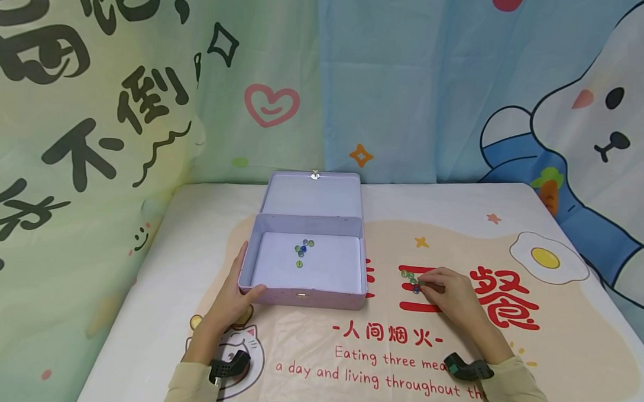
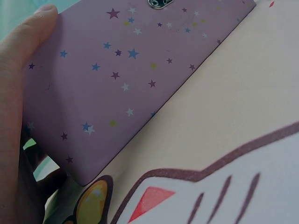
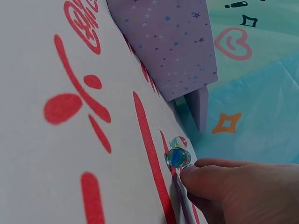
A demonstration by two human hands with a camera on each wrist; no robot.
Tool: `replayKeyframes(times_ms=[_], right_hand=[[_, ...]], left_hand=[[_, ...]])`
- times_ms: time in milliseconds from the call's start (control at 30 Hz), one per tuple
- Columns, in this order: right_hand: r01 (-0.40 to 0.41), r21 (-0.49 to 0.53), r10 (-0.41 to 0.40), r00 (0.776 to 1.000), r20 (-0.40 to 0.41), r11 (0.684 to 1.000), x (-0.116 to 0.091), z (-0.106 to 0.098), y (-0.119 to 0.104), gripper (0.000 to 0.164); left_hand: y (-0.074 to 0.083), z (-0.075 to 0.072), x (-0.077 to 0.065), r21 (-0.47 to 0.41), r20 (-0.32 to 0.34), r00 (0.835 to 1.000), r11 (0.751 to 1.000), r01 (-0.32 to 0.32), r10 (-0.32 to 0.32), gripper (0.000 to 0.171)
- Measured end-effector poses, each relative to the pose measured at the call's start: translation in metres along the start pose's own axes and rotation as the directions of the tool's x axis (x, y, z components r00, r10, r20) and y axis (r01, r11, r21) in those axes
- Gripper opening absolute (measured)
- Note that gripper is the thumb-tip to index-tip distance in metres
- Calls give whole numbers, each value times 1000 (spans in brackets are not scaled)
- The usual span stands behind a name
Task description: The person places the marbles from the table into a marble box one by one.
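Observation:
A lilac tin box [image 1: 310, 299] stands with its lid [image 1: 311, 193] folded back. Several glass marbles [image 1: 299, 263], green and blue, lie on its white floor. My left hand [image 1: 231, 301] holds the front left corner, thumb on the star-printed front [image 2: 117, 84] and fingers at the side. Right of the box, a few more marbles [image 1: 406, 275] lie on the cloth. My right hand [image 1: 452, 294] is at them, thumb and fingertips pinched together. In the right wrist view a bit of clear glass marble [image 3: 188, 168] shows at the thumb tip, beside another marble [image 3: 178, 157].
The table is covered by a printed cloth [image 1: 401, 369] with red lettering and a fried egg picture. A printed curtain [image 1: 379, 79] hangs right behind the raised lid. Each wrist wears a black band, the right one [image 1: 467, 368] low over the cloth.

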State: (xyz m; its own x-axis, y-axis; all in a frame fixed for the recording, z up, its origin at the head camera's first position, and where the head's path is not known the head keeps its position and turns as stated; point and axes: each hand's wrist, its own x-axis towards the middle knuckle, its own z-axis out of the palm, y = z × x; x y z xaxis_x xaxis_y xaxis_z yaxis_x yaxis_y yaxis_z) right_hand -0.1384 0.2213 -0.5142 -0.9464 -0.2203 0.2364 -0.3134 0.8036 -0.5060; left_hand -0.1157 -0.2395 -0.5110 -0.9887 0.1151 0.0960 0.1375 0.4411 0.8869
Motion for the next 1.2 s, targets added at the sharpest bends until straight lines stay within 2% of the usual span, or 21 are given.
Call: replayKeyframes(times_ms=[433,900,1200], right_hand=[[-21,19,21,1000,0,1000,1,-4,-5,23],[14,10,-13,999,-31,1000,2,-7,-9,21],[23,-11,-24,999,-42,1000,4,-10,-11,20]], left_hand=[[2,0,0,-2,-2,1000,1000,9,-9,101],[-1,-1,0,-26,4,1000,1000,-2,2,101],[0,-1,1,-11,6,1000,1000,-8,8,101]])
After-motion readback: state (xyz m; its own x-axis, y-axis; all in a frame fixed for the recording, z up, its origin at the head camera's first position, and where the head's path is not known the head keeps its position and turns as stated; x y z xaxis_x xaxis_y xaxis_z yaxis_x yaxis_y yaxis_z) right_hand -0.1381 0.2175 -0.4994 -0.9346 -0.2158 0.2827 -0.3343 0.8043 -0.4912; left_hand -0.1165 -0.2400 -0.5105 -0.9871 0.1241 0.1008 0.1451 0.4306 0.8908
